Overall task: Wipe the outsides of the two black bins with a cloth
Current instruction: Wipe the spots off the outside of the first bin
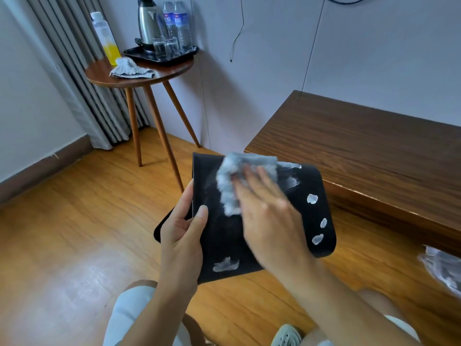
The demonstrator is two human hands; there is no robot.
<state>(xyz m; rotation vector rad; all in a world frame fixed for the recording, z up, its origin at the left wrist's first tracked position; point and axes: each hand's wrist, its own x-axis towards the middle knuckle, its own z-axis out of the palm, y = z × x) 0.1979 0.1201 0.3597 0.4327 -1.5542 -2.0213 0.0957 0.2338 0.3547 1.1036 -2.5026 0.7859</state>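
The right hand (269, 216) lies flat, fingers straight, pressing a grey cloth (239, 181) onto the upturned side of a black bin (294, 213). The left hand (182, 233) grips the bin's left edge, thumb on top, holding it tilted above the wooden floor (74, 233) beside a low wooden bench (374, 151). White smears (311, 199) dot the bin's right edge.

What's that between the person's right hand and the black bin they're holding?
A grey cloth: the right hand presses it flat against the black bin, as the head view shows. The left hand grips the bin's edge.
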